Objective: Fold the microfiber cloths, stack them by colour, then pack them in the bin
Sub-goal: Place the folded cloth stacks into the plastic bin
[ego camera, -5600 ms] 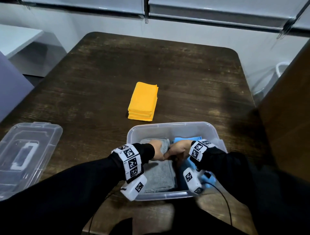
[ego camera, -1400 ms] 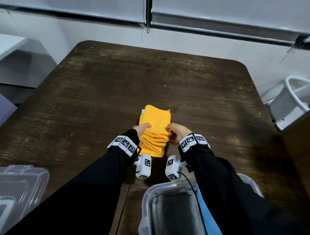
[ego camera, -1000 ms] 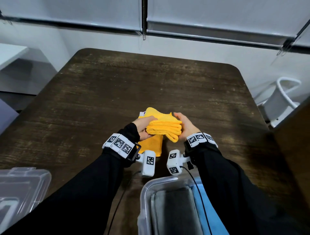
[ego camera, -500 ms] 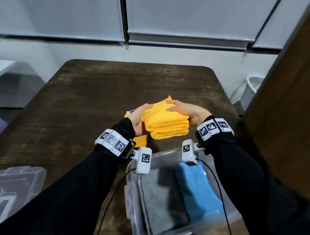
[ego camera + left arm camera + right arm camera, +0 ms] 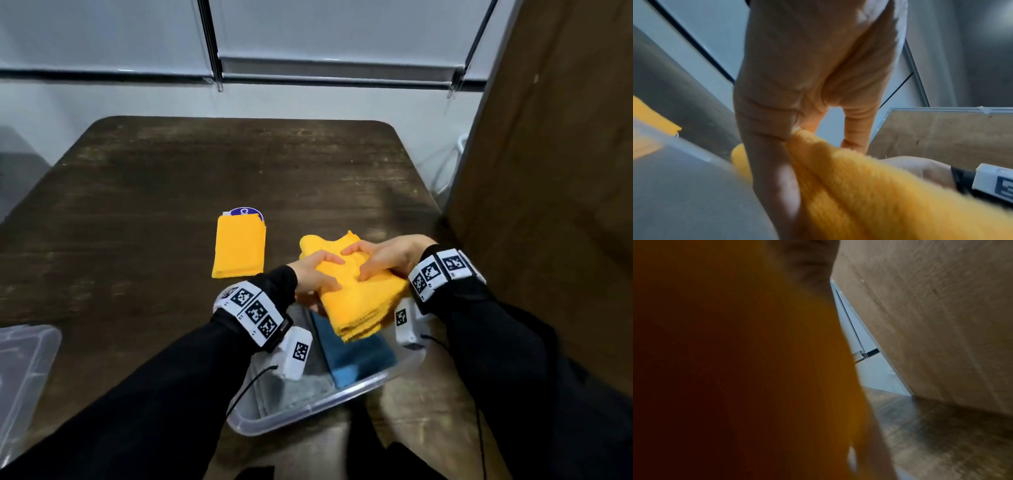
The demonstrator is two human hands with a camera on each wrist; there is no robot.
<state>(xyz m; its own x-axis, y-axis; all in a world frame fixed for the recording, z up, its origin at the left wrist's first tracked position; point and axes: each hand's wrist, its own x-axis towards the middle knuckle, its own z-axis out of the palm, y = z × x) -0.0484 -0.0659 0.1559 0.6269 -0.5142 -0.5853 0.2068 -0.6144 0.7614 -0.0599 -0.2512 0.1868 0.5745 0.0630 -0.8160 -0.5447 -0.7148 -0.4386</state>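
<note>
Head: lone orange cloth beyond bin

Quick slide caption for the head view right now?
Both hands, left hand and right hand, hold a stack of folded yellow cloths over the clear bin; one yellow cloth remains on the table.

Both hands, left and right, clasped, forearms converging.

**Dim room, soft and smeared close-ups**

Cool, even light falls on the dark scuffed wooden bench — its edges bow with wide-angle distortion. Both wrist views are blurred; the folded yellow microfibre cloth stack fills the right one, dark and unfocused.
</note>
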